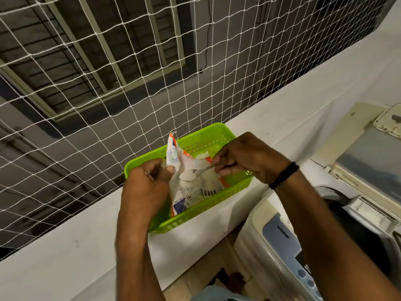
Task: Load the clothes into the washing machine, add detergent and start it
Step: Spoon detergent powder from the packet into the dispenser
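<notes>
Both forearms reached up mid-frame: left hand (147, 183) pinched open the white-and-orange plastic detergent pouch (191, 187) in the lime-green slotted basket (238, 187), right hand (249, 159) clamped on a heaped metal spoon (195, 172). Any tilt toward the white washing machine (282, 246), lower right, likely spilled powder.

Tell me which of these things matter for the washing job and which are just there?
Part of the job:
- detergent packet, held open by the left hand
- spoon heaped with powder, in the right hand
- washing machine

Just there:
- green basket under the packet
- white ledge
- netting
</notes>
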Action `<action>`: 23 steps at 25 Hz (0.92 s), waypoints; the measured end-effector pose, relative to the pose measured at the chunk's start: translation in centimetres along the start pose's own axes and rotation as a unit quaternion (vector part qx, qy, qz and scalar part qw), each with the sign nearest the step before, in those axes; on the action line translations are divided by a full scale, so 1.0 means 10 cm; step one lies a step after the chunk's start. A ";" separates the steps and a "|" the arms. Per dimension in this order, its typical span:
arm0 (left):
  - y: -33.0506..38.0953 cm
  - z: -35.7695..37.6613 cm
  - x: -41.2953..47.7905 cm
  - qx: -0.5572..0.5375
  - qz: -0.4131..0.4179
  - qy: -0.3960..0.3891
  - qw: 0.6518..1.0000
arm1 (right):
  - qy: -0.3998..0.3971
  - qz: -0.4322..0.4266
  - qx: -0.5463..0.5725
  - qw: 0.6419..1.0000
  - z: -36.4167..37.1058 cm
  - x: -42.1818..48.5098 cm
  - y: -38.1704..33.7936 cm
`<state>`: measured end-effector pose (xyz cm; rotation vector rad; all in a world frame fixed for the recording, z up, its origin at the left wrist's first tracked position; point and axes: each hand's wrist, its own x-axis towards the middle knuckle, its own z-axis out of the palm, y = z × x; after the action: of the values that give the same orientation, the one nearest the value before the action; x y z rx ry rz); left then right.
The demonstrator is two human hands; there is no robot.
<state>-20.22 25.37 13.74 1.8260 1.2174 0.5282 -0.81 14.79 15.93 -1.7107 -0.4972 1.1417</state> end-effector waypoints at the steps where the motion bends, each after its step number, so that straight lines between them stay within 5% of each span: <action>1: 0.03 0.00 0.00 -0.018 0.002 0.019 1.000 | -0.001 -0.007 0.003 1.000 -0.05 -0.01 0.01; 14: 0.50 0.28 -0.09 -0.270 0.107 0.214 0.933 | -0.014 -0.079 0.101 0.992 -0.45 -0.29 0.11; 23: 0.96 1.02 -0.20 -0.330 0.169 0.135 0.919 | 0.096 -0.093 0.170 0.976 -1.22 -0.77 0.39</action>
<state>-8.61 17.79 16.40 1.3938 0.7442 1.2552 5.41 1.25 16.93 -1.4248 -0.3121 0.8610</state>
